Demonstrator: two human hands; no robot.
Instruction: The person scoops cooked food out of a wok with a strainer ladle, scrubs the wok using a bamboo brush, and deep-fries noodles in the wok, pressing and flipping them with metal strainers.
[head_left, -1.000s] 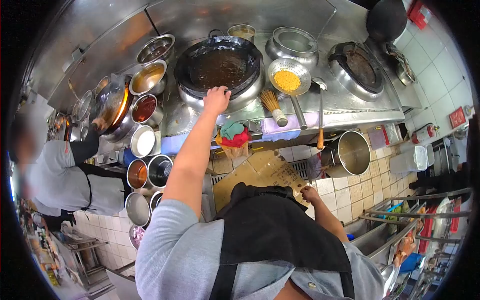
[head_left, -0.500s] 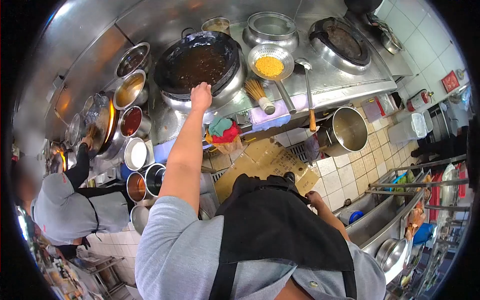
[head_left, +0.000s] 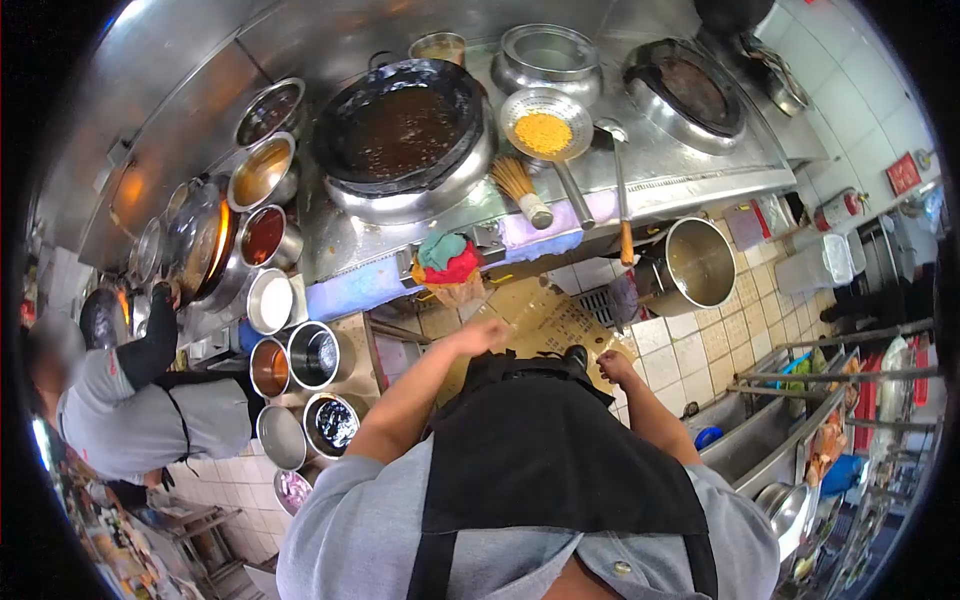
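1. Two bare hands, low before the apron (head_left: pixel 570 450). Left hand (head_left: pixel 482 338) blurred, finger state cannot be told; right hand (head_left: pixel 615 368) curled loosely, nothing visible in it.
2. Wok (head_left: pixel 470 118) ahead on the range (head_left: pixel 325 235); strainer (head_left: pixel 582 122) with yellow food (head_left: pixel 543 132) beside it.
3. Judged step: no cookware held; taking either calls for a forward reach.

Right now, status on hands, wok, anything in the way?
Left hand blurred, off the wok. Right hand curled, near apron. Wok holds dark liquid. Bunched cloths between left hand and wok.

Left fingers (head_left: pixel 494 335) now away from the wok (head_left: pixel 346 130)
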